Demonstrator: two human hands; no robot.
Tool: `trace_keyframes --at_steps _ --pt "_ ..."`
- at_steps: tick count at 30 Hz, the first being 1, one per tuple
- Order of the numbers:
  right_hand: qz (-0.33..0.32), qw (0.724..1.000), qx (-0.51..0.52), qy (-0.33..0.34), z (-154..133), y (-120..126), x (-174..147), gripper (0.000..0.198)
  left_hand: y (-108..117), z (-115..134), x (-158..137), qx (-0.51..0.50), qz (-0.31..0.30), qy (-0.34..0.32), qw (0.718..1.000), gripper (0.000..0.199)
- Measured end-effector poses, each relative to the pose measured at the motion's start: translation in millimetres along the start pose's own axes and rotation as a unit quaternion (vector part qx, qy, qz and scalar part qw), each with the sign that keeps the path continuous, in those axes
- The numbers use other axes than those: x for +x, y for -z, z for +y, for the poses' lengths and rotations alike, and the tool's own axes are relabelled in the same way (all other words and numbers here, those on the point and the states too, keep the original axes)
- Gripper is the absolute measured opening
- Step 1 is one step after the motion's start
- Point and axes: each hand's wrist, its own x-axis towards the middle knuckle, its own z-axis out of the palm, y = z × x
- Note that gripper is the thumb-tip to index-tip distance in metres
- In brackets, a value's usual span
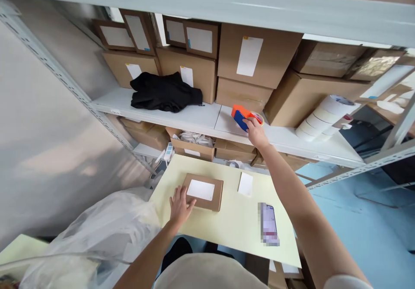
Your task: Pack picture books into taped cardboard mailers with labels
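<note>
Two hands, one small carton, one tape dispenser.

Item: carton [207, 204], brown, closed on top, white label uppermost. Location: on the pale yellow surface [227, 224], left of its middle, directly in front of the person. Long axis roughly left to right, slightly skewed.

Item: left hand [180, 207]. Condition: open, fingers spread, laid on the carton's near left part; pressing or steadying, by appearance, with nothing enclosed.

Item: tape dispenser [240, 118], orange and blue, with a roll at its right end. Location: at the front of the shelf [207, 112], beyond the surface and above it. Long axis roughly left to right, dipping rightward.

Item: right hand [256, 133], arm extended. Condition: fingers closed on the dispenser's blue part; whether it is lifted clear cannot be told.

Relation of note: the dispenser lies ahead of the carton, higher and to its right, well apart. The left hand is the nearer to the carton, the right to the dispenser.

Also present: one white slip [245, 184], right of the carton; one phone [270, 222], nearer the person; one black garment [165, 92], left on the shelf.
</note>
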Motion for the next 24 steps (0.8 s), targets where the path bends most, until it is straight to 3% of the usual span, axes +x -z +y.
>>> trace_keyframes --at_steps 4,8,10,12,13,16,18,21,24 --pt "-0.036 0.999 -0.023 0.002 24 -15 9 0.048 0 -15 -11 -0.102 -0.003 0.040 0.994 0.070" --pt "0.019 0.999 -0.033 -0.004 11 -11 -15 0.048 3 -32 -9 -0.177 -0.033 0.056 0.982 0.077" --pt "0.074 0.996 -0.013 -0.056 -10 -17 -55 0.049 5 -38 -5 -0.192 -0.058 0.069 0.977 0.075" --pt "0.117 0.981 0.031 -0.153 -38 -38 -116 0.050 5 -44 0 -0.199 -0.071 0.065 0.975 0.068" --pt "0.101 0.972 0.062 -0.201 -54 -55 -153 0.051 5 -47 3 -0.203 -0.070 0.060 0.975 0.065" --pt "-0.042 0.926 0.171 -0.333 -100 -120 -260 0.067 5 -55 7 -0.238 -0.073 0.049 0.967 0.061" --pt "-0.132 0.888 0.239 -0.369 -127 -163 -308 0.084 4 -60 8 -0.270 -0.098 0.053 0.956 0.062" --pt "-0.137 0.850 0.299 -0.411 -154 -203 -331 0.093 7 -64 9 -0.298 -0.146 0.075 0.940 0.063" --pt "-0.071 0.820 0.315 -0.472 -162 -204 -316 0.084 16 -58 12 -0.304 -0.159 0.070 0.937 0.057"
